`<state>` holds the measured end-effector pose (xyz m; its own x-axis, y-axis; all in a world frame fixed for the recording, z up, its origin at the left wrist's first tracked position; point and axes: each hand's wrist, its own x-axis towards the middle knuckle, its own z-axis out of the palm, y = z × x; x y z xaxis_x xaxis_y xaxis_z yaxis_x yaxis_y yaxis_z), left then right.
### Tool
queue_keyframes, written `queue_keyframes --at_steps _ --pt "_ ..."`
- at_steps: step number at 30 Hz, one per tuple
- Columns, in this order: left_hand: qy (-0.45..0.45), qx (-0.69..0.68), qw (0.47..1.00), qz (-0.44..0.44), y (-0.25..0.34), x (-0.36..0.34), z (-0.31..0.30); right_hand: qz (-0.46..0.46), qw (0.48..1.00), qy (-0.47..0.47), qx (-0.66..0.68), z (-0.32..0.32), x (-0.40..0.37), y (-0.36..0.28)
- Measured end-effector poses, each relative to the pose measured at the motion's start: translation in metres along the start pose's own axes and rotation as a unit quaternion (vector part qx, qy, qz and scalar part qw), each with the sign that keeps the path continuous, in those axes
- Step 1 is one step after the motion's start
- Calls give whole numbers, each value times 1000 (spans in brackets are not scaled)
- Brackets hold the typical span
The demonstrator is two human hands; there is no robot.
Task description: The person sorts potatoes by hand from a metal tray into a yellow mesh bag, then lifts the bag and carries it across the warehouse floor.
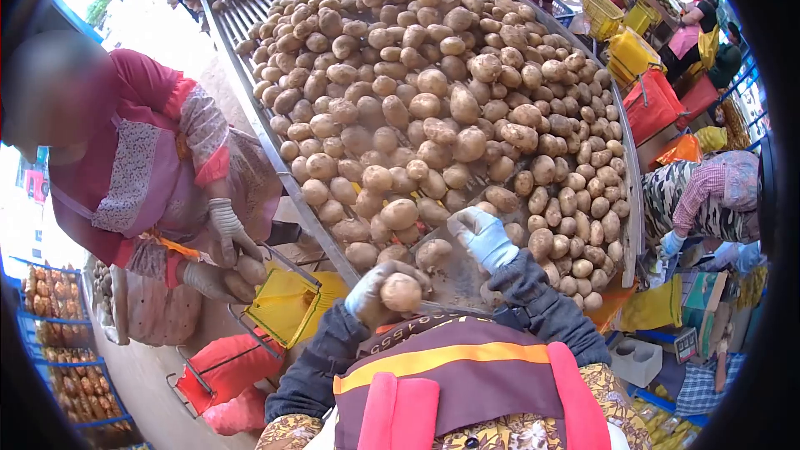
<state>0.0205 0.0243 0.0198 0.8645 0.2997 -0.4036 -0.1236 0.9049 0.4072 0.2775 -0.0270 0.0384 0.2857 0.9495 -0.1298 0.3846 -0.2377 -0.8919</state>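
Observation:
My left hand (pixel 372 292), in a whitish glove, is closed around a potato (pixel 402 292) at the near end of the sorting table. Another brown potato (pixel 395 270) lies just behind it, partly covered by the fingers. In a light blue glove, my right hand (pixel 485 239) hovers over the near edge of the potato pile (pixel 408 100), its fingers bent and apart. No potato shows in that hand. Between my hands, one potato (pixel 433 255) rests on the bare, dirty table surface (pixel 457 273).
A metal rail (pixel 287 175) borders the table's left side. Beside it a co-worker (pixel 158 150) in gloves holds potatoes over a yellow bag (pixel 292 300). A red bag (pixel 229 367) stands below. At right, another person (pixel 708 192) bends near yellow bags (pixel 654 307).

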Motion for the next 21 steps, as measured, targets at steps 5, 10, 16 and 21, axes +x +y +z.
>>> queue_keyframes --at_steps 5,10,16,21 --pt "308 -87 921 222 11 -104 -107 -167 959 -49 -222 16 30 -21" --pt "657 242 640 316 -12 -138 -217 -223 892 -118 -376 69 56 -33" --pt "388 787 386 285 -9 -46 -62 -116 887 -235 -381 81 31 -35" --pt "107 913 353 175 -39 27 -26 -247 879 -189 -361 32 -30 40"
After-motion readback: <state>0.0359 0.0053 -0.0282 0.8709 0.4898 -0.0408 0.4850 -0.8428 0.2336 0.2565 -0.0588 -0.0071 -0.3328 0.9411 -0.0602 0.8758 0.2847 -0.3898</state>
